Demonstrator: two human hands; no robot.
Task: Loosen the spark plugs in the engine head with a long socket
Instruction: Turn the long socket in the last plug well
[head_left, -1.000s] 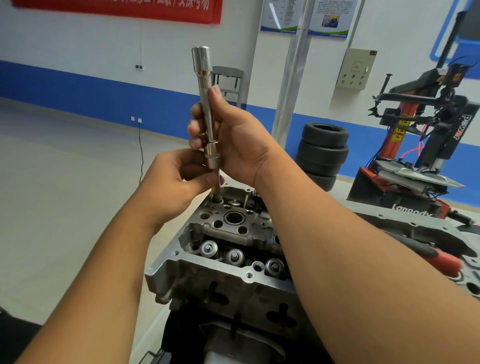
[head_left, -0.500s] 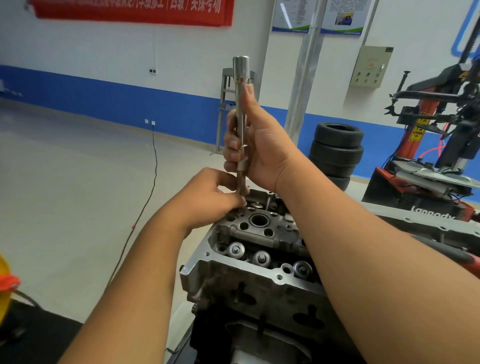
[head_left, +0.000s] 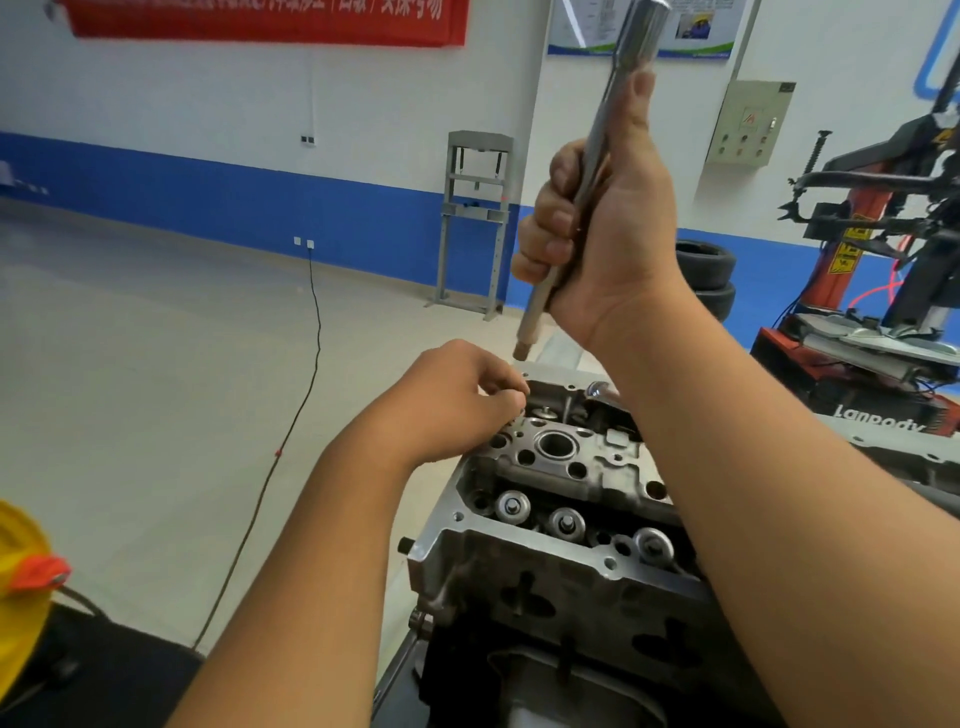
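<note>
The head view is taking in the engine head (head_left: 561, 525) first, a bulky grey casting that is sitting low in the middle of the scene; what is carrying it is not visible. By its looks it is heavy and rigid, so it is likely staying put under hand force. One round plug well (head_left: 556, 446) is lying open in its upper face, and a row of valve caps is showing nearer the camera.

Above it the right hand (head_left: 613, 228) is gripping the long socket (head_left: 592, 171), with its fingers (head_left: 545, 218) curled fully round the shaft and the thumb running up along it. The tool is tilting, its top near the upper edge of the view and its lower end (head_left: 521, 352) hanging in the air above the far end of the casting, touching nothing. It appears to be smooth polished steel, stiff, fairly weighty and probably slippery, so a full wrap at mid-shaft is suiting it best.

The left hand (head_left: 457, 400) is resting at the far left corner of the casting, fingertips pinching together over something too small to identify.

A tyre stack (head_left: 709, 280) is standing well apart behind.
</note>
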